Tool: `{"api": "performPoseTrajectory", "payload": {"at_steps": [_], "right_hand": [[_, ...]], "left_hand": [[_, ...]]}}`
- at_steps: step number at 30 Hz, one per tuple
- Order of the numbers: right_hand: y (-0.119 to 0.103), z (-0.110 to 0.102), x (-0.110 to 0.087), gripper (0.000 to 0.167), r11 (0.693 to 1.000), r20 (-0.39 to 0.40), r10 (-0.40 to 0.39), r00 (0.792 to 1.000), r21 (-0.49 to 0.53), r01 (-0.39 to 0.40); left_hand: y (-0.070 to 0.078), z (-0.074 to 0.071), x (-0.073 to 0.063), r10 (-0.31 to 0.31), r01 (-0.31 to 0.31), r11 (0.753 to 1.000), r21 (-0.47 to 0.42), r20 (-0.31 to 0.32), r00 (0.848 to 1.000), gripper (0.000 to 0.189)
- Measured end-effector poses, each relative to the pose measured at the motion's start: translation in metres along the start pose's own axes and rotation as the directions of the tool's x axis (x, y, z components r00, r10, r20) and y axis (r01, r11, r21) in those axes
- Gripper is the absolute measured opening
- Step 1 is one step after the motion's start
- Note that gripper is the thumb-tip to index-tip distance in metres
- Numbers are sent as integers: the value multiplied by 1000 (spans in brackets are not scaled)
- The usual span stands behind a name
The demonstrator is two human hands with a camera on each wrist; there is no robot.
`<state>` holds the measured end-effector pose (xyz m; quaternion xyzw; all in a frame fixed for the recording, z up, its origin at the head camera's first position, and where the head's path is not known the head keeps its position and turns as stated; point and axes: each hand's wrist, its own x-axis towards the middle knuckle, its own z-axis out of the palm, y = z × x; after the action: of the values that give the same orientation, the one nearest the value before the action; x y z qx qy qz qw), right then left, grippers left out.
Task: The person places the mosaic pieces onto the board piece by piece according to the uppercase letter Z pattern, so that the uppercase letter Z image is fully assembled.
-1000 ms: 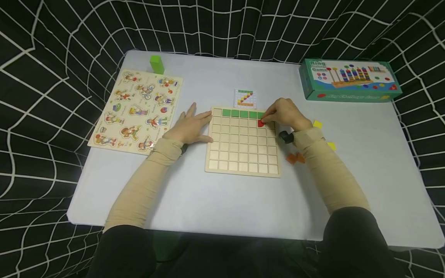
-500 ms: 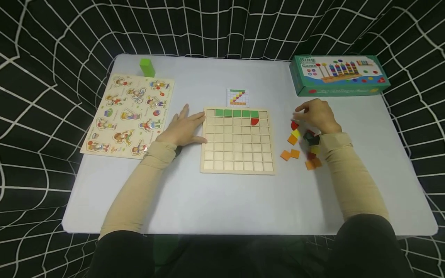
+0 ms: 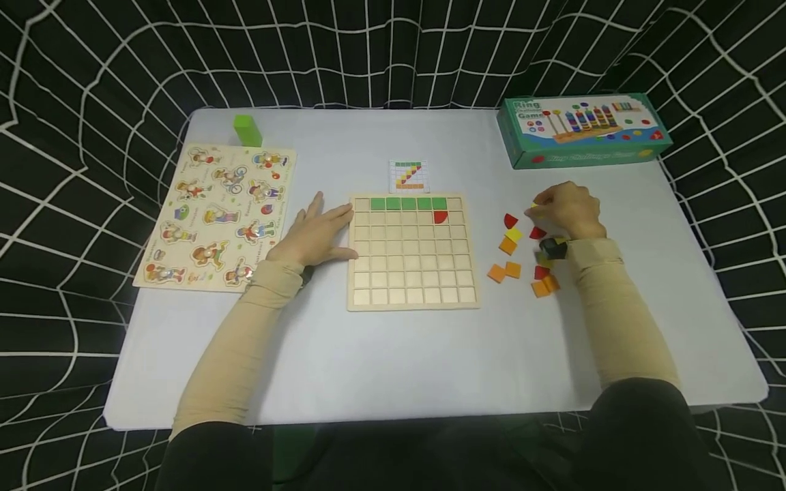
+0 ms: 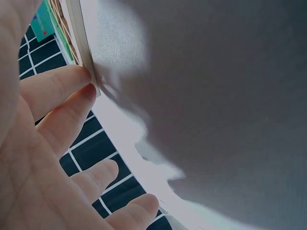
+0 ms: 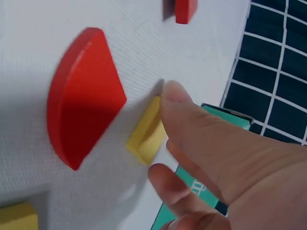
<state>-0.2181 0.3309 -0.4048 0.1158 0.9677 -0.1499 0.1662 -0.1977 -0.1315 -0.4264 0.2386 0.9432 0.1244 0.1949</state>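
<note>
A wooden grid board [image 3: 413,302] lies on the table, with a row of green square tiles [image 3: 408,203] along its top and one red quarter-circle tile [image 3: 440,217] below the last of them. My left hand [image 3: 312,236] rests with fingers spread against the board's left edge; the left wrist view shows two fingertips touching its side. To the right of the board, my right hand [image 3: 568,208] has thumb and finger at a yellow tile [image 5: 146,134], pinching it close over the table. A red quarter-circle tile [image 5: 86,98] lies beside it.
Loose orange tiles [image 3: 496,273], red and yellow ones lie right of the board. A small pattern card [image 3: 409,176] lies above it. A picture puzzle board [image 3: 215,218] and green block [image 3: 248,130] are at left, a game box [image 3: 583,131] at back right.
My right hand has let go of the red quarter-circle tile on the board and moved right to the loose tiles, now at a yellow one. The left hand stays at the board's edge.
</note>
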Motion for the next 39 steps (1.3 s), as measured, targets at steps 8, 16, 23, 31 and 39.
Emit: {"api": "performPoseTrajectory", "payload": {"at_steps": [8,16,23,31,39], "right_hand": [[4,0,-2,48,1000,-17,26,1000,7,-25],[-19,-3,-9,49,986,-15,-7,1000,166,9],[-69,10,-10,40,964,67,-143,987,236,124],[-132,31,-5,30,927,102,-297,949,269,261],[-164,40,2,18,917,134,-384,914,168,361]], "left_hand": [[-2,2,2,4,-4,1000,-11,-4,1000,92],[0,2,4,6,-6,1000,-4,-4,1000,92],[-2,1,3,-3,3,1000,-14,-5,1000,93],[-2,1,2,-10,10,1000,4,5,1000,93],[-2,3,4,-13,13,1000,-3,7,1000,92]]}}
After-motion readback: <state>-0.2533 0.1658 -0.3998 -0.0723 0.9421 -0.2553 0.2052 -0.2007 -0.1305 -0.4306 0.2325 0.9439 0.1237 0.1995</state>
